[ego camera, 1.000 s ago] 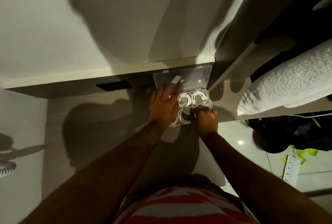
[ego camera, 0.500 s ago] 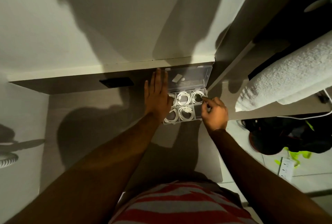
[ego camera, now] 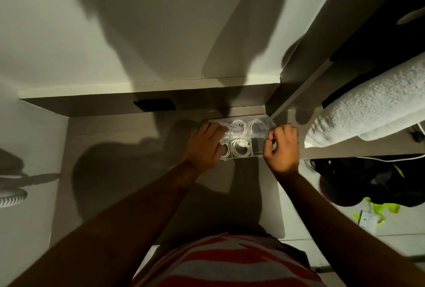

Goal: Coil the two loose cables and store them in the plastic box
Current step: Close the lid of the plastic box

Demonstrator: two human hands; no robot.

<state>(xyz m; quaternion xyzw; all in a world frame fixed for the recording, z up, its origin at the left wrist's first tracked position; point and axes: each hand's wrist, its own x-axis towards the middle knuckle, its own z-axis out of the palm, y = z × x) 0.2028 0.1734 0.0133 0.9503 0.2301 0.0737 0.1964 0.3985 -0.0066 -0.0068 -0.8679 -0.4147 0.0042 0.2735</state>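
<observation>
A clear plastic box (ego camera: 242, 157) with compartments lies at the back right of the grey desk (ego camera: 119, 171). Coiled white cables fill its compartments, one coil (ego camera: 240, 147) in the front middle; the front right compartment (ego camera: 257, 146) looks dark and bare. The transparent lid (ego camera: 262, 123) slants low over the rear row, with two coils showing through it. My left hand (ego camera: 203, 146) rests on the box's left end, fingers on the lid's left edge. My right hand (ego camera: 281, 148) is curled at the lid's right corner, pinching it.
A black socket plate (ego camera: 154, 105) sits in the desk's back panel. A side panel (ego camera: 299, 93) stands right of the box. A rolled white towel (ego camera: 368, 112) lies on the shelf to the right. A black bag (ego camera: 358, 178) and a neon green strap (ego camera: 379, 209) are on the floor.
The lid stood upright at the back before; now it has swung down over the rear compartments. My left hand slid to the lid's left edge and my right hand moved to its right corner.
</observation>
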